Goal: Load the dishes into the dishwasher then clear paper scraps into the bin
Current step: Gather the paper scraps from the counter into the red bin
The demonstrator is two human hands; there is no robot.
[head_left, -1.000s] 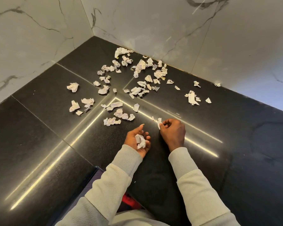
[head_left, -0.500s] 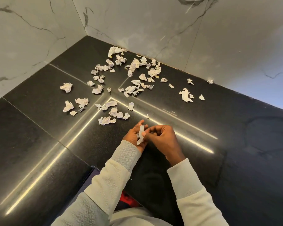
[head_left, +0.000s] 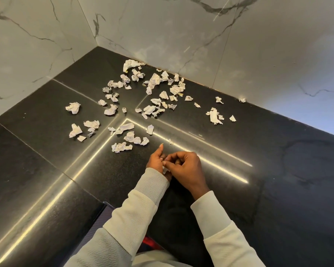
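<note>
Crumpled white paper scraps looked weightless and soft, best pinched at their raised folds. My left hand cupped a few; my right hand pinched one against that palm.

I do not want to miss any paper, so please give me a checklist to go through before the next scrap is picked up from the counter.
1. Held scrap kept in the left hand: ok, a white edge shows at its palm.
2. Right hand free to pick: cannot tell, its fingertips are tucked against the left palm.
3. Nearest piece found: ok, a tiny scrap lies just beyond the hands.
4. Counter cleared: not ok, many scraps lie toward the corner.
5. Bin within reach: cannot tell, none is in view.
</note>
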